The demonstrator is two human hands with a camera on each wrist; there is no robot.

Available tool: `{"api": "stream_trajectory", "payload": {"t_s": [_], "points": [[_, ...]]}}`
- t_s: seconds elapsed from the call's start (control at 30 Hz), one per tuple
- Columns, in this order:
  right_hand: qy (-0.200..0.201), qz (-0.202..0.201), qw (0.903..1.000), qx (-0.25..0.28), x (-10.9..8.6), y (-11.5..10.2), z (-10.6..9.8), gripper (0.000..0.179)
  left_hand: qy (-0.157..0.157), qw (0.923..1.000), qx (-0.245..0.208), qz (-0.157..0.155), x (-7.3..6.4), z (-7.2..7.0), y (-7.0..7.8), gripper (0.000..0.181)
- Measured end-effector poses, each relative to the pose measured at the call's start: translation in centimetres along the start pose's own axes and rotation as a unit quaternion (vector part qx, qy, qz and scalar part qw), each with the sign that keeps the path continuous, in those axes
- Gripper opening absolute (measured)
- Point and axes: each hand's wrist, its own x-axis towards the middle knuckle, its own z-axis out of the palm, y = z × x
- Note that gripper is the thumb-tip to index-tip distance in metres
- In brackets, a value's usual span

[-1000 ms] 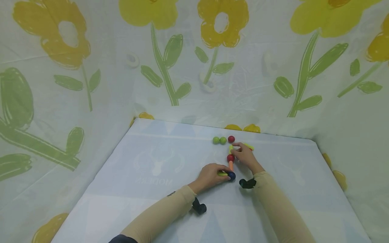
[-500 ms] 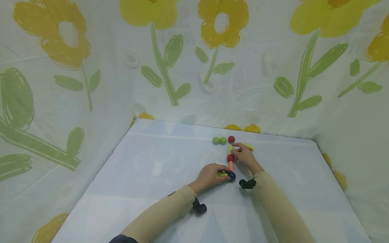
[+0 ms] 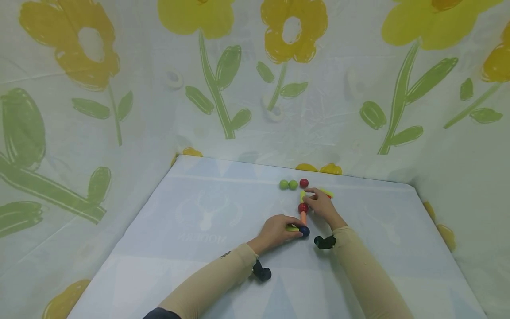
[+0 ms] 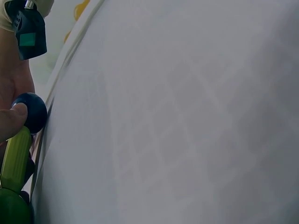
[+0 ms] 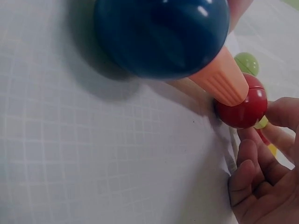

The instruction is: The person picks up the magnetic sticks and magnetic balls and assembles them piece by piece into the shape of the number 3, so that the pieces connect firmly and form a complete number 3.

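Note:
My left hand [image 3: 279, 231] grips a blue ball [image 3: 304, 231] of a toy made of balls and rods, thumb pressed on it. A green rod [image 4: 15, 158] runs from this ball to a green ball [image 4: 13, 205], which the left hand hides in the head view. An orange ribbed rod [image 5: 224, 79] links the blue ball to a red ball [image 3: 303, 208]. Beyond that red ball, my right hand [image 3: 322, 206] pinches a yellow-green rod [image 3: 302, 196] between thumb and index finger; its other fingers curl loosely in the right wrist view.
Two green balls [image 3: 283, 184] and a loose red ball [image 3: 304, 183] lie in a row behind the toy. Past my right hand lies another yellow-green rod [image 3: 327, 192] beside something red. A flower-printed cloth [image 3: 338, 97] stands behind the white table [image 3: 167, 212].

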Motion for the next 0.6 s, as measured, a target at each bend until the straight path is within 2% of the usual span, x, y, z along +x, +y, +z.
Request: {"api": "stream_trajectory", "payload": {"t_s": [0.6], "points": [[0.042, -0.001, 0.9991, -0.001, 0.72, 0.4, -0.12, 0.048, -0.004, 1.0, -0.004, -0.008, -0.04, -0.04, -0.01, 0.028]]}}
